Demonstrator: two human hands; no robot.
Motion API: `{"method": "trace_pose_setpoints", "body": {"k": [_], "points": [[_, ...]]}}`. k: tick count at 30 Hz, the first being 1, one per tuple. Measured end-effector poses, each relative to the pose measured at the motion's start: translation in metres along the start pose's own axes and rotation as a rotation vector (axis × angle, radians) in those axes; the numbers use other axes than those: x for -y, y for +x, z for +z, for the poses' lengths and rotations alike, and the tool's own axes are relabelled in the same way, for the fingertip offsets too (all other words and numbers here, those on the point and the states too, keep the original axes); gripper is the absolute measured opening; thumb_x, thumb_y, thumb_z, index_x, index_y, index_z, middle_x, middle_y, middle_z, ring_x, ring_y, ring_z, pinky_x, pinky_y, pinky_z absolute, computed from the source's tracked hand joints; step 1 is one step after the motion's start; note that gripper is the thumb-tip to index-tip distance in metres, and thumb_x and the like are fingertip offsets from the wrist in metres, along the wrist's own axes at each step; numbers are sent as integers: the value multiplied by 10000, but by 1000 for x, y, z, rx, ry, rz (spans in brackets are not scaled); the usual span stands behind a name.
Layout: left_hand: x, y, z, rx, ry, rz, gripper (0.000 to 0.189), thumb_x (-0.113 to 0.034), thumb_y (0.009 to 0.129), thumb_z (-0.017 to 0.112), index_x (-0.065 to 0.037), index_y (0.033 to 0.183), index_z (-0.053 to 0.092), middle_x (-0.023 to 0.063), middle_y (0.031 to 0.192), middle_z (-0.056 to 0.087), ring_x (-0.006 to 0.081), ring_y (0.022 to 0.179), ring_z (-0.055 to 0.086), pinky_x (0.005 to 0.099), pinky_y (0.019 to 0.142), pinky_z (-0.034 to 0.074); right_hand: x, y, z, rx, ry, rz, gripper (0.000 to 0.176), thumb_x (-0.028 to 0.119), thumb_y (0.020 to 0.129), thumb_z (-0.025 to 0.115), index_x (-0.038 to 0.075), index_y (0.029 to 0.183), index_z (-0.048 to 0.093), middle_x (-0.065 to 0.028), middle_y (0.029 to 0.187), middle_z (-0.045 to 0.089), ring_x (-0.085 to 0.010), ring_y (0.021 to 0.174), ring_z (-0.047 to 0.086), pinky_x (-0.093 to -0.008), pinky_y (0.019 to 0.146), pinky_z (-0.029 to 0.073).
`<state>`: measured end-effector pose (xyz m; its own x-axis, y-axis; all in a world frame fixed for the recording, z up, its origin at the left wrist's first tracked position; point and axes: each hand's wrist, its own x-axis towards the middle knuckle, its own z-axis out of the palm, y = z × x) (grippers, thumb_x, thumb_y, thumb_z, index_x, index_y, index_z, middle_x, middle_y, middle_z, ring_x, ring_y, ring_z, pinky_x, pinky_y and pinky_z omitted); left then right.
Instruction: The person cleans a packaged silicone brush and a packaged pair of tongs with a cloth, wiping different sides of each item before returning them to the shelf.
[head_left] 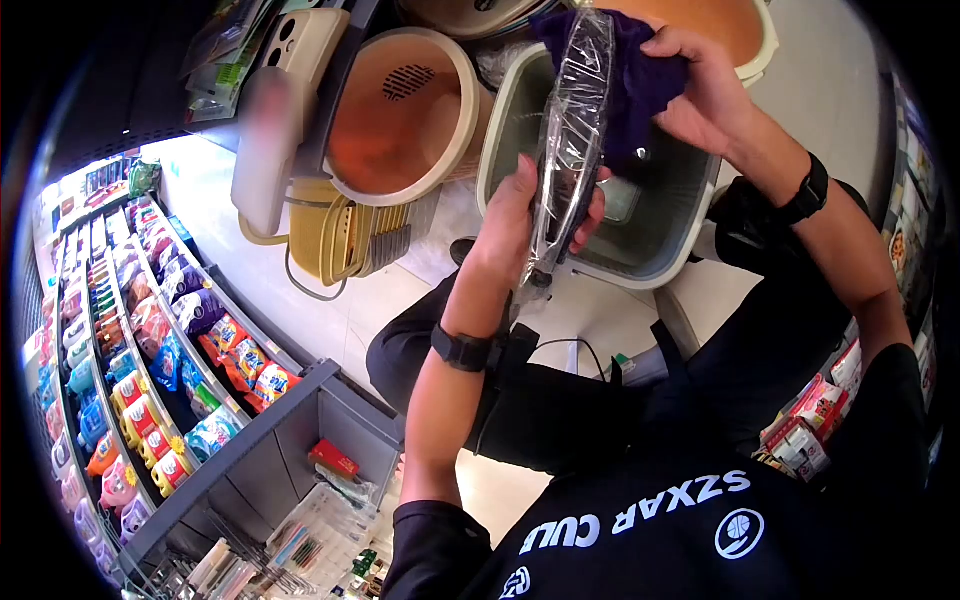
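My left hand [535, 215] is closed around a long dark item in clear plastic wrap [580, 110], held up at a tilt. The shiny plastic hides what kind of thing it is. A dark purple cloth [640, 85] is pinched in my right hand [705, 95], close against the upper part of the wrapped item. Below both hands stands a grey-green plastic tub [690, 215] with a pale rim, partly covered by the cloth and my hands.
Left of the tub are a beige bucket [400, 120] and a yellow basket [330, 235]. Shelves of bagged and bottled goods [150, 340] line the left. A grey bin [340, 400] with small wares stands at lower left. Red packets [820, 405] sit at right.
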<state>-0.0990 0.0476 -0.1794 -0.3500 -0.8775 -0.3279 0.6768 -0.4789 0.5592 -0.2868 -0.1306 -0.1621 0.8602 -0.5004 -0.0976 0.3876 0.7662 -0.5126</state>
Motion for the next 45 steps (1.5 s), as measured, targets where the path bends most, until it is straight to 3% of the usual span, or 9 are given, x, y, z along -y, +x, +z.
{"method": "trace_pose_setpoints", "body": {"k": [7, 16, 19, 23, 27, 30, 31, 33, 45], "points": [[2, 1, 2, -113, 96, 75, 770, -633, 962, 304, 58, 1196, 549, 151, 922, 678, 166, 675, 638, 266, 579, 512, -15, -2, -3, 126, 175, 144, 392, 132, 869, 463, 26, 1239, 537, -114, 1168, 645, -219, 1046, 636, -360, 972, 478], [0, 6, 10, -182, 140, 114, 622, -523, 998, 375, 20, 1285, 473, 173, 948, 658, 159, 692, 641, 251, 579, 515, 6, 5, 21, -110, 142, -132, 445, 95, 766, 474, 7, 1190, 580, -118, 1122, 648, -259, 998, 635, -373, 929, 490], [3, 10, 2, -175, 151, 98, 604, -518, 1009, 328, -48, 1381, 404, 158, 968, 641, 178, 718, 618, 273, 605, 510, -9, 8, 14, -461, -211, -398, 417, 62, 758, 487, -1, 1159, 581, -115, 1095, 647, -257, 979, 629, -363, 912, 492], [5, 14, -2, -229, 90, 14, 545, -482, 1021, 284, -105, 1396, 402, 149, 971, 625, 207, 748, 585, 306, 649, 490, -8, 5, 16, -538, -851, -671, 387, -39, 730, 486, 17, 1104, 572, -94, 1056, 600, -208, 987, 580, -312, 890, 462], [3, 13, 10, -157, 102, 35, 486, -433, 1023, 306, -111, 1374, 402, 140, 1010, 615, 203, 757, 581, 324, 660, 489, -14, 1, 14, -186, -1328, -685, 388, -42, 725, 529, 29, 1101, 594, -121, 1080, 568, -239, 1017, 546, -346, 932, 423], [5, 11, 10, -159, 96, 54, 465, -431, 1015, 363, -115, 1355, 399, 143, 1048, 612, 205, 768, 600, 313, 628, 514, -31, -6, 10, -55, -1649, -652, 415, -58, 711, 519, 75, 1092, 618, -169, 1298, 483, -324, 1274, 425, -383, 1059, 325], [5, 10, 9, -176, 95, 55, 468, -432, 1013, 375, -117, 1357, 396, 144, 1047, 612, 206, 771, 605, 310, 622, 520, -34, -5, 11, 34, -1707, -730, 370, -4, 715, 533, 80, 1068, 603, -144, 1226, 510, -347, 1082, 487, -412, 963, 395], [6, 11, 3, -158, 105, 52, 486, -448, 1005, 398, -116, 1359, 390, 145, 1048, 611, 206, 777, 616, 298, 618, 531, -38, -8, 14, 109, -1809, -755, 369, -7, 715, 530, 86, 1064, 602, -143, 1207, 516, -345, 1075, 485, -417, 964, 394], [3, 8, 10, -191, 86, 29, 473, -425, 1004, 425, -110, 1357, 412, 125, 978, 627, 183, 733, 623, 276, 619, 527, -34, -8, 8, 54, -1772, -612, 349, -13, 741, 526, 70, 1074, 589, -162, 1291, 479, -347, 1192, 466, -398, 1022, 370]]}}
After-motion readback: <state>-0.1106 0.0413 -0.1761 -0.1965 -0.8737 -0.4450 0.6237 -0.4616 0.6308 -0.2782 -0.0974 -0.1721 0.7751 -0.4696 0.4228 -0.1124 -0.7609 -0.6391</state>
